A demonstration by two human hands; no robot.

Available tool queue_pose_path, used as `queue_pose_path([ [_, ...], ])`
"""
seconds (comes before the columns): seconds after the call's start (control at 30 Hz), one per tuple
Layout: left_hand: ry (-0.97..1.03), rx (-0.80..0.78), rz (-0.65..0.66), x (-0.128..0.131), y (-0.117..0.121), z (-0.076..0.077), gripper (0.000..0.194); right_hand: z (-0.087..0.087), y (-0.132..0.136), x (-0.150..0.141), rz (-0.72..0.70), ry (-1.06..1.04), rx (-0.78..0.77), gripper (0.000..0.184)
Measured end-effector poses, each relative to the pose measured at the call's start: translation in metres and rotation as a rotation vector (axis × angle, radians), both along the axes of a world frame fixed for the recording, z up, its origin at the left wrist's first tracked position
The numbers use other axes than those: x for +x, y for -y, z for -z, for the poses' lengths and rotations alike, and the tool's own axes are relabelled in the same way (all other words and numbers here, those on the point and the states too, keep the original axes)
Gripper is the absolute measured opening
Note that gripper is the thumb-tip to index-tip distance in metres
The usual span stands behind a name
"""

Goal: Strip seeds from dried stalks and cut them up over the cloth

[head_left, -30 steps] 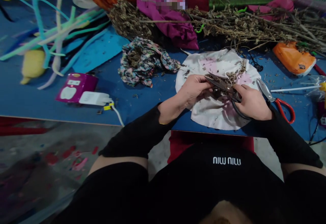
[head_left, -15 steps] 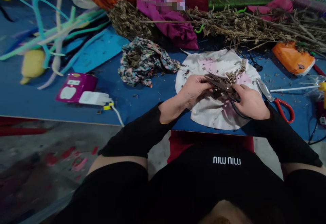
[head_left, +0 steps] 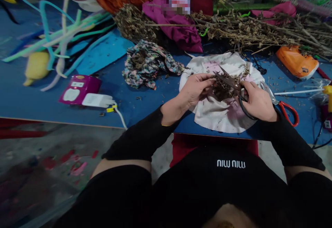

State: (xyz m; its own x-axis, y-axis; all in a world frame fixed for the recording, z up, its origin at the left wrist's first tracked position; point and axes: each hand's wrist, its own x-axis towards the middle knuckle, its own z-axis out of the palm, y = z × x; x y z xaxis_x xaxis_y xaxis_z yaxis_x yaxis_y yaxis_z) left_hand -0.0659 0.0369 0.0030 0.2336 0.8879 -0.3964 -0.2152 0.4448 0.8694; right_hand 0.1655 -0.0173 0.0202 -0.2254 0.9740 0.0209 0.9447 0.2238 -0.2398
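Scissors of dark metal, right of centre, are clamped in the right hand; the left hand pinches brown dried plants beside them. Flat blue tabletop spans mid-frame; grey floor, lower left.

Faint pink patches are spread over the round white cloth at centre right, where a mottled brown clump of dried leaves is crossed by dark-bladed, black-handled scissors. Further right, red is shown on the handles of silver-bladed shears. A multicoloured speckled print on a dark ground is borne by the crumpled fabric at upper centre. Turquoise, mint and lilac are mixed among the long soft strips at upper left. The flat tabletop is coloured blue.
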Motion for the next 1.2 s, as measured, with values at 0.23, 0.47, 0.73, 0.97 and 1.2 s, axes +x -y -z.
queue_pose_path([
  [0.23, -0.02, 0.011, 0.017, 0.002, 0.004, 0.006, 0.005, -0.001, 0.001, -0.005, -0.039, 0.011, -0.082, 0.06],
  [0.47, -0.079, 0.009, 0.076, 0.006, 0.007, 0.006, 0.002, 0.0, 0.003, -0.007, -0.078, 0.041, -0.11, 0.053],
  [0.73, -0.073, -0.034, 0.064, 0.006, 0.006, 0.003, 0.007, 0.002, 0.002, -0.009, -0.088, 0.018, -0.148, 0.046],
  [0.97, -0.09, -0.008, 0.127, 0.004, 0.006, 0.009, 0.004, 0.001, 0.002, -0.007, -0.078, 0.053, -0.125, 0.051],
  [1.2, 0.104, -0.066, 0.006, 0.001, 0.001, -0.003, 0.009, -0.001, -0.001, 0.0, 0.046, -0.12, -0.029, 0.051],
])
